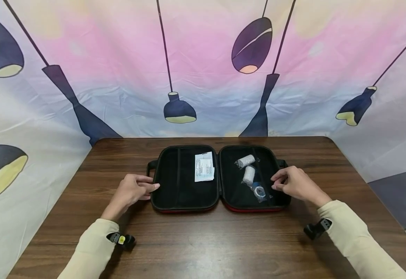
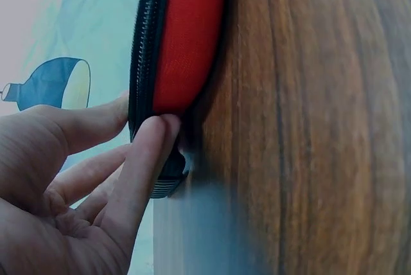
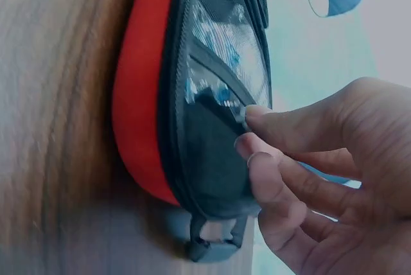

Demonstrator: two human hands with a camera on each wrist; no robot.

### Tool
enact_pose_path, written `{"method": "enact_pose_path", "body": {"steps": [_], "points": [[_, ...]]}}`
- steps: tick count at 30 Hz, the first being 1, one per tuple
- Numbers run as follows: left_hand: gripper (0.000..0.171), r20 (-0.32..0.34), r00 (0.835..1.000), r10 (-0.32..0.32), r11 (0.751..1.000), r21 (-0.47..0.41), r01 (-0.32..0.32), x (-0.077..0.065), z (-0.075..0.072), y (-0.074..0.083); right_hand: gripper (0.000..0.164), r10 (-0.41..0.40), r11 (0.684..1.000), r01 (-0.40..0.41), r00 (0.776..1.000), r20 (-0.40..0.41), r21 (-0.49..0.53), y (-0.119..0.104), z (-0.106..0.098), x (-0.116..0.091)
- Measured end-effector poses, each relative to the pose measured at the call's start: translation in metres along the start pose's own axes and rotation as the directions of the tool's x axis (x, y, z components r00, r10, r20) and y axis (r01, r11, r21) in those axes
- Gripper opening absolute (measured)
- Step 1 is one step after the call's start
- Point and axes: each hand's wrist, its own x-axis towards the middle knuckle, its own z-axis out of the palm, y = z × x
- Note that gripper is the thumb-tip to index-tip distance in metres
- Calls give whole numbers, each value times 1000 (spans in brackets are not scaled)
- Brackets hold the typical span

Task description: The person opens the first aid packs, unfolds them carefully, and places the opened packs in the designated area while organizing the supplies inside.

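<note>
A zippered case (image 1: 185, 199), black inside and red outside, lies spread out on the table. My left hand (image 1: 133, 192) grips its left rim near the carry handle (image 1: 152, 166). Over the right half, my right hand (image 1: 295, 184) has thumb and forefinger together at a dark elastic strap (image 3: 225, 76), which they appear to pinch. Beside the strap lie two white bandage rolls (image 1: 246, 161) in clear wrap and a bagged roll of tape (image 1: 260, 192). White printed packets (image 1: 204, 166) rest in the left half, by the hinge.
The wooden table (image 1: 203, 244) reaches back to a hanging cloth (image 1: 210, 77) printed with lamps. A second handle (image 3: 215, 246) sticks out from the case's right side.
</note>
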Motion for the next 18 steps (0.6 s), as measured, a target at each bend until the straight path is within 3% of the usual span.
{"method": "enact_pose_path", "body": {"steps": [8, 11, 15, 18], "points": [[35, -81, 991, 103, 984, 152, -90, -4, -4, 9, 17, 56, 998, -57, 997, -43, -24, 8, -10, -1], [30, -85, 985, 151, 977, 167, -135, -4, -2, 18, 16, 65, 997, -68, 996, -64, -41, 12, -10, -1], [29, -40, 985, 166, 982, 102, -162, -1, 8, 35, 15, 80, 995, -84, 994, -79, -47, 15, -10, -3], [28, 13, 990, 141, 990, 23, -141, 6, 19, 46, 15, 99, 994, -103, 992, -84, -44, 19, -10, -3]]}}
